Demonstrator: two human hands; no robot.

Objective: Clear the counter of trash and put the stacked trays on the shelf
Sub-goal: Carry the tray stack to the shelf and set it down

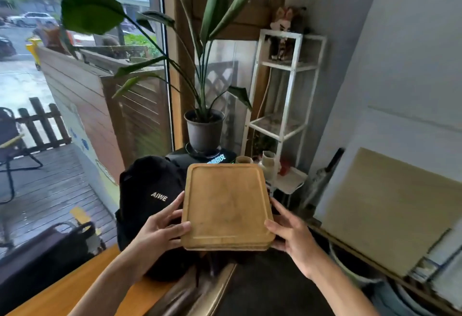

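Head view: stacked trays (226, 205) were carried level in mid-air, clear of counter (75, 288). Left hand (160, 228) and right hand (290, 233) were each closed on opposite side edges, likely to balance stack. White shelf (287, 105) stood ahead, beyond trays.

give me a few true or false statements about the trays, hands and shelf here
1. Both hands hold the stacked trays, left hand and right hand on opposite sides. True.
2. The trays already sit on the white shelf. False: they are held in the air, in front of it.
3. The potted plant stands left of the shelf. True.
4. The black bag hangs from the shelf. False: it sits by the window, left of the trays.
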